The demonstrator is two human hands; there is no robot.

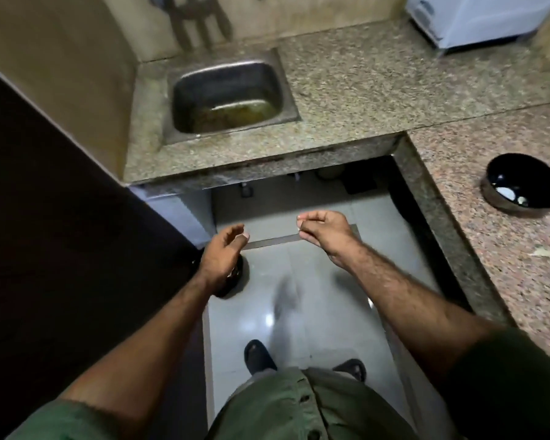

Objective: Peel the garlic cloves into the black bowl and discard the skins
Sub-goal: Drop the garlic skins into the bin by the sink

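Note:
The black bowl (523, 182) stands on the granite counter at the right, with a few pale peeled garlic cloves (508, 193) at its bottom. Both my hands hang over the floor, well left of the bowl. My left hand (224, 255) is relaxed with its fingers loosely spread, above a dark round container (235, 281) on the floor that it mostly hides. My right hand (323, 231) has its fingers curled in against the thumb, and I see nothing held in it. A pale scrap of garlic skin (543, 253) lies on the counter nearer to me than the bowl.
A steel sink (226, 96) with murky water sits in the counter straight ahead. A dark cabinet side (61, 233) rises at the left. A white appliance (477, 17) stands at the back right. My feet in dark sandals (258, 357) are on grey floor tiles.

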